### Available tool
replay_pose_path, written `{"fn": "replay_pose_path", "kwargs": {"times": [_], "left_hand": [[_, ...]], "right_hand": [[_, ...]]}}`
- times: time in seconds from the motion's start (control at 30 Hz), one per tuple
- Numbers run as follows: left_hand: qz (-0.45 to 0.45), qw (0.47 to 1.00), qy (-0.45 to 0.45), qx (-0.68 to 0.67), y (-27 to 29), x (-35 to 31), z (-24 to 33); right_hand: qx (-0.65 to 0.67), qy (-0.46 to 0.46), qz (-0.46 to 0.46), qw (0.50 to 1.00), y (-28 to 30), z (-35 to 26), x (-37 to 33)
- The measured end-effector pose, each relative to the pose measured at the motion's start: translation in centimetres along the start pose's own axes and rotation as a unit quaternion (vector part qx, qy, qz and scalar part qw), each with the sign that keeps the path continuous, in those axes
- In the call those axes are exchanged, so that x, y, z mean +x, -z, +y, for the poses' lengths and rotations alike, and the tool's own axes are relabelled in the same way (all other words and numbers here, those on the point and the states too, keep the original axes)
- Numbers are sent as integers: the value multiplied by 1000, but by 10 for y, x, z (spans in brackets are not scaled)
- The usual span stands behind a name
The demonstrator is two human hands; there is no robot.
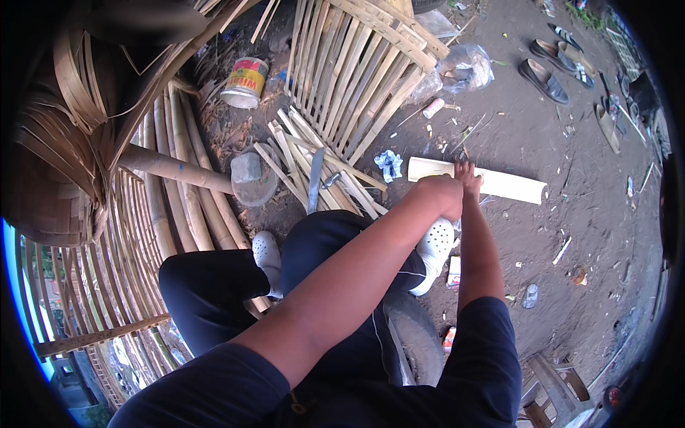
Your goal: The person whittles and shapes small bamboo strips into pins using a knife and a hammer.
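Observation:
A pale split bamboo piece (510,185), its hollow side partly showing, lies crosswise on the dirt ahead of my feet. My right hand (469,178) is closed over its middle, fingers bent onto the bamboo. Against that wrist, at the piece's near edge, is my left hand (441,195); it is bent down at the wrist and its fingers are hidden, so its hold does not show. Left of both hands, a machete (315,178) rests with its blade across a heap of bamboo slats (349,187).
A slatted bamboo panel (357,68) stands beyond the heap. Bamboo poles (193,171) lie at left, near a bucket (245,83) and a clear tub (255,178). Shoes (544,80) are at far right. My white clog (434,250) is close to the bamboo piece.

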State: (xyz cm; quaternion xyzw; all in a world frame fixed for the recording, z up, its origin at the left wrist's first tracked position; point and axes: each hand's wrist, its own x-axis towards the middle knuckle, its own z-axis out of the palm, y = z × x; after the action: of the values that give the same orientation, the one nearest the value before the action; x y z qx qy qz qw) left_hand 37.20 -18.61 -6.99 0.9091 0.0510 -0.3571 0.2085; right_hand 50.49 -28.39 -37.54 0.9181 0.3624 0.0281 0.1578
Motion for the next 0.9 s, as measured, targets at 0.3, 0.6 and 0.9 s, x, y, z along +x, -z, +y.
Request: {"fn": "replay_pose_path", "kwargs": {"times": [0.3,0.6,0.9], "left_hand": [[128,979,141,-79,28,-18,-30],[432,873,-24,-223,23,-63,-13],[477,671,-201,-530,63,-228,-14]], "right_hand": [[78,-77,93,990,72,57,-42],[301,-60,240,921,267,97,-102],[289,42,380,878,452,50,-129]]}}
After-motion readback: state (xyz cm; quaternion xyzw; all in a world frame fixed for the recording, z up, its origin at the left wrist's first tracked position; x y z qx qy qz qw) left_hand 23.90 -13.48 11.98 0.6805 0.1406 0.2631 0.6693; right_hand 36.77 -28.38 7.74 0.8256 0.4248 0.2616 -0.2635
